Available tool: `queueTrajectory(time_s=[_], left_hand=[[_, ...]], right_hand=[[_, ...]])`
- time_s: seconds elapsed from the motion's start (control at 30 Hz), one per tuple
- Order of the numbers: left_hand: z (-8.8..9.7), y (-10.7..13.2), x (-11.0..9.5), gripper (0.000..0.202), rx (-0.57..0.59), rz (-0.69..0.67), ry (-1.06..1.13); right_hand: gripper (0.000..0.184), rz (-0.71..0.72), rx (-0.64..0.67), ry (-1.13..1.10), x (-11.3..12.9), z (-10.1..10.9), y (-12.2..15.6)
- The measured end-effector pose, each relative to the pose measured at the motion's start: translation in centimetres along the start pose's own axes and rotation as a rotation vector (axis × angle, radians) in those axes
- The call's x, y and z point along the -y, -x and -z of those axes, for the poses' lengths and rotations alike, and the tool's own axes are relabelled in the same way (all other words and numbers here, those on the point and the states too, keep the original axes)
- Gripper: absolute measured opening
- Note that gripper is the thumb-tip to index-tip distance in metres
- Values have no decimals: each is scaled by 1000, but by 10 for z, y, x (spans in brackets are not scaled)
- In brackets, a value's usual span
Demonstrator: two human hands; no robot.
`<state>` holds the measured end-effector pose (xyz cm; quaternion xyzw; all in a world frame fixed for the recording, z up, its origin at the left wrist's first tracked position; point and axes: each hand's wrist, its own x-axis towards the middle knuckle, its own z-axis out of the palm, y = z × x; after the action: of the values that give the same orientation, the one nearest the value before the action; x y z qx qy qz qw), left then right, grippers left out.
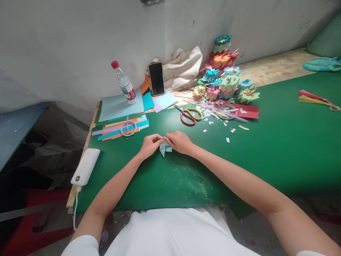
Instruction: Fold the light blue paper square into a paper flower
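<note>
Between my two hands, low over the green table top, is a small piece of folded light blue paper [163, 149] with a pointed lower end. My left hand [151, 145] pinches its upper edge from the left. From the right, my right hand [180, 142] closes on the same edge, and the fingertips of both hands almost meet. Part of the paper is hidden behind the fingers. Beyond my hands lie scissors [188, 116] with one red and one yellow handle. Paper strips [114, 132] in several colours lie to the left, with a roll of clear tape [128, 128] on them.
A bottle [125, 83] with a red cap stands on light blue sheets [110, 108]. A phone [156, 79] leans against beige cloth [183, 71]. Folded paper flowers [226, 80] are heaped at the back, with scraps [213, 110] before them. A white power bank [85, 167] sits at the left edge.
</note>
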<state>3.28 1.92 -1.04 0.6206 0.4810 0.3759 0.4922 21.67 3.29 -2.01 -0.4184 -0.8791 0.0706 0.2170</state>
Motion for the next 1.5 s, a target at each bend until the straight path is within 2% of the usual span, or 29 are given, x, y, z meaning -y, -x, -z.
queueTrajectory(time_s=[0.3, 1.0, 1.5], left_hand=[[-3, 1, -6, 34, -42, -6, -18], [0, 0, 0, 32, 17, -9, -59], [0, 2, 0, 42, 72, -12, -52]], right_hand=[[43, 30, 14, -29, -2, 0, 0], [40, -42, -4, -68, 2, 4, 2], [39, -31, 21, -73, 4, 5, 1]])
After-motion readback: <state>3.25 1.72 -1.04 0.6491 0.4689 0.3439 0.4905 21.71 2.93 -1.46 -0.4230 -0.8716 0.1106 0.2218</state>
